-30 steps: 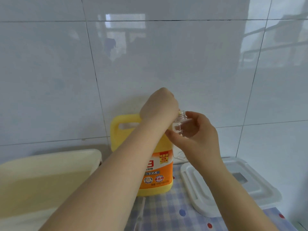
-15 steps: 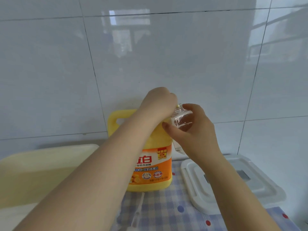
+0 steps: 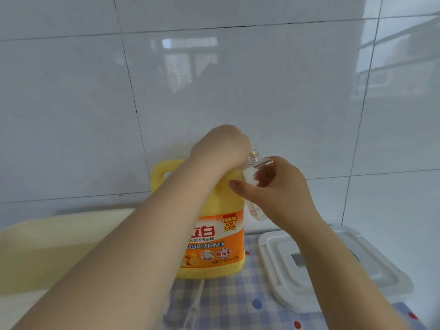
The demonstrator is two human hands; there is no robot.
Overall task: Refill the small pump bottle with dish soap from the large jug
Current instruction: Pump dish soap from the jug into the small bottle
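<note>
Since a moment ago the small clear plastic bottle (image 3: 256,184) has tilted slightly; the right hand (image 3: 283,191) wraps its body. The left hand (image 3: 221,148) is curled atop the big yellow plastic jug (image 3: 214,234), its hold hidden. The jug looks heavy, best gripped by its handle; the bottle is light and slick.

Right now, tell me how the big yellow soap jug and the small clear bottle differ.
The big yellow plastic soap jug is opaque with an orange label; the small clear bottle is see-through and unlabelled. The jug stands on the checked cloth; the bottle is held up, tilted, in the right hand. The jug is far larger. The left hand covers the jug's top; the bottle's neck is open. Both are hand-held.
</note>
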